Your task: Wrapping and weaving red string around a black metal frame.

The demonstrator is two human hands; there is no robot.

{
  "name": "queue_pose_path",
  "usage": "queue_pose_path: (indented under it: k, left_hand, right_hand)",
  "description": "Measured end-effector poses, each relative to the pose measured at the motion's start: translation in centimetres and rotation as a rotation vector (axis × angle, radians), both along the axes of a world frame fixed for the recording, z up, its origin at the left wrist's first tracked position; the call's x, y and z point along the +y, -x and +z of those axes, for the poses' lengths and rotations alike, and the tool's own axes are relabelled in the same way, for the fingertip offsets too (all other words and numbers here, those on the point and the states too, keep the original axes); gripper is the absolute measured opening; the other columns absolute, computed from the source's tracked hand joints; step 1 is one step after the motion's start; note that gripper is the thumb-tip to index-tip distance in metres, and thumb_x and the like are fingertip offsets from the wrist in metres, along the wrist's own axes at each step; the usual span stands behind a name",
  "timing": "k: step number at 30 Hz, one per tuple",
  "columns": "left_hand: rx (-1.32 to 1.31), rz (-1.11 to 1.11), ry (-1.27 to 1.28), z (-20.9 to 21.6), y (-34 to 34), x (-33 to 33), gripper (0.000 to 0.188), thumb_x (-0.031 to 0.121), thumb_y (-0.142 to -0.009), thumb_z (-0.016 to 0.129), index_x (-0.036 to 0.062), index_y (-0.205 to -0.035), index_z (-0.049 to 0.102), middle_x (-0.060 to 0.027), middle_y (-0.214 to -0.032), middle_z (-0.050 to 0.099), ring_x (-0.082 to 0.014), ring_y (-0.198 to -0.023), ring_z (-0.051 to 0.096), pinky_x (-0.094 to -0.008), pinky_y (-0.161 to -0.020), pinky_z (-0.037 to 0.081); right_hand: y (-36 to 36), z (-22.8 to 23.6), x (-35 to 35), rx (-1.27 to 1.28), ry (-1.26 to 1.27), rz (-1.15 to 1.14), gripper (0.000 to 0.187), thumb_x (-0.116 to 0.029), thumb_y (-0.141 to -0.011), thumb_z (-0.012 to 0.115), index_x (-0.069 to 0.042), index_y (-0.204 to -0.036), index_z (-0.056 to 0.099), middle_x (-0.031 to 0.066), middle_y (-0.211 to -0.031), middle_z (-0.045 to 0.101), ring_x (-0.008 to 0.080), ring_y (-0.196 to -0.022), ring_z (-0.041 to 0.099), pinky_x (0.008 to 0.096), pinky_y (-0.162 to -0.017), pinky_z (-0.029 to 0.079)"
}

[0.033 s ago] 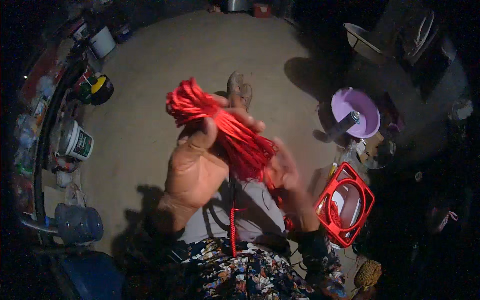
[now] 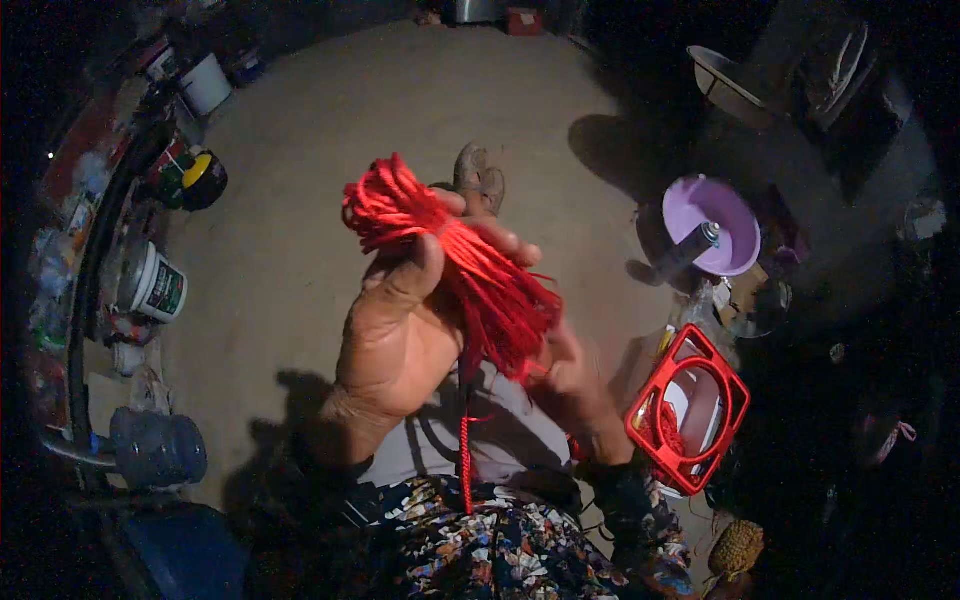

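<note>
A thick bundle of red cord (image 2: 500, 305) slants across the middle, looped at its upper left end and narrowed at the middle. My left hand (image 2: 400, 345) is closed round that narrow part, thumb in front and fingers behind, with fingertips showing on the far side. At the bundle's lower right end is my right hand (image 2: 575, 380), close against the loops. Motion smears its fingers, so their grip on the strands is unclear. A braided red cord (image 2: 465, 450) hangs down over my lap below the bundle.
To my right stands a red square-rimmed container (image 2: 725, 400) with red cord inside. Beyond it are a purple basin (image 2: 735, 215) and a dark cylinder (image 2: 690, 250). On the left are a white tub (image 2: 160, 285), a clear plastic jug (image 2: 160, 448) and a yellow-and-black pot (image 2: 203, 180).
The bundle and my left hand have shifted slightly to the right. My right hand has moved a little downward, with its fingers drawn in closer to the bundle's end.
</note>
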State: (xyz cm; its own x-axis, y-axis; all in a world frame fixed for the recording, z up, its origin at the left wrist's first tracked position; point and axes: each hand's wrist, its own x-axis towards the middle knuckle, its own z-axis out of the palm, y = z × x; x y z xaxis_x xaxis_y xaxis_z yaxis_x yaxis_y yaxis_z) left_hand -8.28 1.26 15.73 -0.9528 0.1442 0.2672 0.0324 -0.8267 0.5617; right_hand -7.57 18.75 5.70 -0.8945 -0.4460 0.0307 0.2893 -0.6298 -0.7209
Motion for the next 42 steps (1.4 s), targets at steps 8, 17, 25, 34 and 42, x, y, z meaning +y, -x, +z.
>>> queue_pose_path:
  k: [8,17,25,34,42]
  left_hand:
    - [0.158,0.072,-0.092,1.5,1.7,-4.8,0.041,0.037,-0.093,0.054,0.0109,-0.124,0.044,-0.0109,-0.094,0.059,-0.0268,-0.086,0.062,-0.0457,-0.085,0.051]
    - [0.480,-0.407,0.813,-0.6,0.1,-12.4,0.024,0.022,-0.086,0.066,0.0031,-0.101,0.067,-0.0146,-0.097,0.066,-0.0218,-0.068,0.062,-0.0328,-0.060,0.050]
    - [0.365,-0.299,1.745,-11.5,-3.8,-8.5,0.030,0.017,-0.079,0.064,0.0002,-0.105,0.065,-0.0159,-0.100,0.067,-0.0267,-0.094,0.064,-0.0360,-0.083,0.048]
    - [-0.024,-0.169,1.334,-14.0,-4.3,-3.4,0.066,-0.002,-0.077,0.055,0.0065,-0.141,0.038,-0.0161,-0.118,0.060,-0.0247,-0.106,0.058,-0.0350,-0.093,0.043]
    - [0.116,-0.097,1.218,-18.2,-4.6,-3.7,0.076,-0.011,-0.069,0.049,0.0058,-0.142,0.034,-0.0123,-0.120,0.055,-0.0222,-0.113,0.051,-0.0336,-0.097,0.039]
  right_hand:
    - [-2.1,-0.3,3.5,-0.087,-0.331,0.383,0.042,-0.017,-0.080,0.070,-0.004,-0.119,0.057,-0.0019,-0.079,0.059,0.0058,-0.052,0.046,0.0232,-0.051,0.041]
    - [0.2,-2.5,6.8,-0.377,0.417,0.029,0.019,-0.011,-0.090,0.054,-0.007,-0.108,0.056,-0.0041,-0.054,0.036,0.0075,-0.043,0.040,0.0270,-0.040,0.038]
    - [-0.6,-5.2,3.5,-0.098,-0.481,0.144,0.015,-0.008,-0.091,0.050,-0.003,-0.089,0.064,-0.0008,-0.073,0.059,0.0069,-0.064,0.051,0.0216,-0.060,0.042]
    - [-2.6,-5.9,2.3,0.378,-1.059,-0.045,0.019,-0.007,-0.092,0.050,-0.002,-0.105,0.064,0.0019,-0.096,0.066,0.0094,-0.090,0.058,0.0245,-0.078,0.046]
    - [-3.9,-3.7,-1.1,-0.031,-0.542,0.180,0.030,-0.012,-0.086,0.067,0.000,-0.113,0.062,0.0014,-0.104,0.062,0.0105,-0.095,0.057,0.0248,-0.084,0.046]
